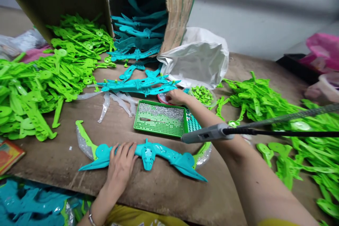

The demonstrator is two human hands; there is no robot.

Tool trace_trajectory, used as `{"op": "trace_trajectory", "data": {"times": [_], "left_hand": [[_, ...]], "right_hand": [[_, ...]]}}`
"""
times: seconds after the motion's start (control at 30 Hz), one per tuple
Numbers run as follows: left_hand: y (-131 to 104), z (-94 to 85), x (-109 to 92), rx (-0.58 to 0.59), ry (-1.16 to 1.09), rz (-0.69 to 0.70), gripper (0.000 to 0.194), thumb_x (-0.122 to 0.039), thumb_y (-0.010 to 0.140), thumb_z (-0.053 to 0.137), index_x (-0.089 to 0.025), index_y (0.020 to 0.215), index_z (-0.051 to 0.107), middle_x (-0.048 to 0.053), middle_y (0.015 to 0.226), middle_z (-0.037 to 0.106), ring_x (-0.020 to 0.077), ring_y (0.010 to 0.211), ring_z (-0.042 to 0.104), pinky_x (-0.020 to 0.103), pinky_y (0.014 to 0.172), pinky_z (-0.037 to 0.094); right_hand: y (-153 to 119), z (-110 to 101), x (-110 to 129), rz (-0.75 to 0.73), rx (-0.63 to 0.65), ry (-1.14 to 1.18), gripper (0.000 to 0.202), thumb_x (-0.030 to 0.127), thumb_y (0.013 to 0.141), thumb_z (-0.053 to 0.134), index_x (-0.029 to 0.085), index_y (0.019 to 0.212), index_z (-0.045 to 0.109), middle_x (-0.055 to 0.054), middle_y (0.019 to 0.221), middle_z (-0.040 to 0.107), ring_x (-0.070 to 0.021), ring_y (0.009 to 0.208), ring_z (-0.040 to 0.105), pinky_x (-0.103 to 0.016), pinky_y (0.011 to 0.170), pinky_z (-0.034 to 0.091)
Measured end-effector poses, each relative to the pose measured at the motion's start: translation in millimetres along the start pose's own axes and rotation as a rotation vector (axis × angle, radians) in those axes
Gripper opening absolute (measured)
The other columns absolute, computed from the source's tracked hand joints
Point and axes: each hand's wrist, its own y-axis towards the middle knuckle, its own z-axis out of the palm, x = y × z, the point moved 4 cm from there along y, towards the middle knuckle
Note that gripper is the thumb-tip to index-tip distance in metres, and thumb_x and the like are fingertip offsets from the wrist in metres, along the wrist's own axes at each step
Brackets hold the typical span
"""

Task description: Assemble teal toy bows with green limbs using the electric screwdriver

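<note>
A blue bow-shaped plastic piece (169, 153) with green and clear tips lies on the brown table near its front edge. My left hand (123, 159) rests over its left arm, fingers wrapped on the blue plastic. Further back, my right hand (175, 96) reaches into a small red-rimmed container (162, 99); its fingertips are bent down and what they hold, if anything, is hidden. Just in front of that hand sits a green tray (159, 131) of small silver screws, with a screwdriver (148, 119) lying in it. A tub of small green parts (201, 95) stands right of the hand.
Green pieces pile up at the left (34, 91) and right (265, 99). Stacked blue pieces (137, 85) lie behind the tray, near clear strips (105, 107). Two cardboard boxes and a white bag (196, 60) stand behind. A grey rod (206, 133) crosses above my right forearm.
</note>
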Motion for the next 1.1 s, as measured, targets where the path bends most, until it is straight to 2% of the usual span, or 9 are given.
{"op": "trace_trajectory", "data": {"times": [0.1,0.27,0.47,0.57,0.67,0.77,0.87,0.97,1.1], "left_hand": [[0.3,-1.0,-2.0,0.005,0.003,-0.004,0.029,-0.020,0.097,0.048,-0.018,0.122,0.063,0.011,0.115,0.072,0.0261,0.104,0.064,0.046,0.098,0.039],[0.4,-0.4,-2.7,0.032,-0.006,-0.024,0.031,-0.020,0.097,0.047,-0.018,0.124,0.062,0.011,0.117,0.071,0.0268,0.106,0.064,0.047,0.100,0.038],[-0.2,-0.5,-1.6,0.024,-0.019,0.000,0.029,-0.021,0.097,0.048,-0.018,0.121,0.064,0.011,0.113,0.071,0.0270,0.104,0.063,0.047,0.098,0.040],[-1.4,-5.0,-3.3,0.082,-0.030,0.005,0.028,-0.023,0.096,0.051,-0.018,0.120,0.065,0.011,0.111,0.072,0.0271,0.101,0.063,0.045,0.093,0.042],[-4.2,-11.2,-6.6,0.172,-0.025,0.004,0.031,-0.027,0.095,0.056,-0.017,0.123,0.063,0.011,0.107,0.071,0.0271,0.096,0.062,0.043,0.089,0.044],[-7.8,-15.2,-9.4,0.252,-0.015,-0.004,0.036,-0.032,0.094,0.059,-0.015,0.125,0.061,0.011,0.102,0.070,0.0277,0.095,0.060,0.041,0.084,0.045],[-11.6,-15.6,-11.1,0.309,-0.001,0.001,0.038,-0.035,0.092,0.061,-0.016,0.125,0.062,0.010,0.100,0.068,0.0278,0.094,0.060,0.039,0.080,0.045],[-13.4,-14.2,-11.6,0.344,0.008,0.015,0.035,-0.036,0.092,0.061,-0.018,0.123,0.063,0.009,0.099,0.067,0.0275,0.092,0.059,0.038,0.078,0.044],[-11.7,-13.5,-11.3,0.361,0.010,0.022,0.034,-0.037,0.092,0.061,-0.020,0.121,0.065,0.008,0.095,0.066,0.0277,0.090,0.058,0.037,0.076,0.044]], "right_hand": [[-1.0,-1.3,-0.5,0.010,-0.036,0.054,0.016,0.010,0.071,0.066,0.018,0.080,0.075,-0.008,0.081,0.073,-0.0192,0.075,0.063,-0.029,0.065,0.040],[-13.9,-9.4,-1.1,0.032,-0.180,0.208,0.029,0.009,0.074,0.061,0.018,0.097,0.076,-0.007,0.089,0.076,-0.0184,0.078,0.065,-0.030,0.074,0.046],[-29.5,-5.4,3.3,0.122,-0.347,0.423,0.005,0.017,0.070,0.073,0.017,0.072,0.078,-0.005,0.072,0.075,-0.0167,0.067,0.066,-0.032,0.070,0.051],[-40.9,-1.3,2.5,0.197,-0.442,0.511,0.007,0.018,0.071,0.073,0.015,0.075,0.077,-0.004,0.070,0.074,-0.0155,0.064,0.065,-0.032,0.068,0.053],[-74.8,4.0,-9.8,0.341,-0.739,0.730,0.014,0.019,0.075,0.070,0.014,0.086,0.077,-0.004,0.075,0.074,-0.0148,0.066,0.065,-0.031,0.068,0.054],[-137.0,20.4,-16.8,0.549,-1.037,0.858,0.019,0.024,0.075,0.072,0.013,0.090,0.075,-0.003,0.074,0.072,-0.0155,0.066,0.065,-0.032,0.067,0.055],[-208.5,42.2,8.5,0.673,-1.222,0.852,0.013,0.026,0.067,0.078,0.017,0.073,0.070,0.000,0.069,0.069,-0.0164,0.065,0.065,-0.031,0.065,0.055],[-250.3,72.7,61.7,0.718,-1.081,1.040,0.016,0.028,0.067,0.079,0.018,0.073,0.069,0.001,0.063,0.069,-0.0158,0.058,0.065,-0.030,0.060,0.055],[-260.0,102.5,126.7,0.713,-0.938,1.010,0.018,0.035,0.072,0.075,0.020,0.078,0.067,-0.001,0.070,0.071,-0.0171,0.063,0.067,-0.031,0.063,0.056]]}}
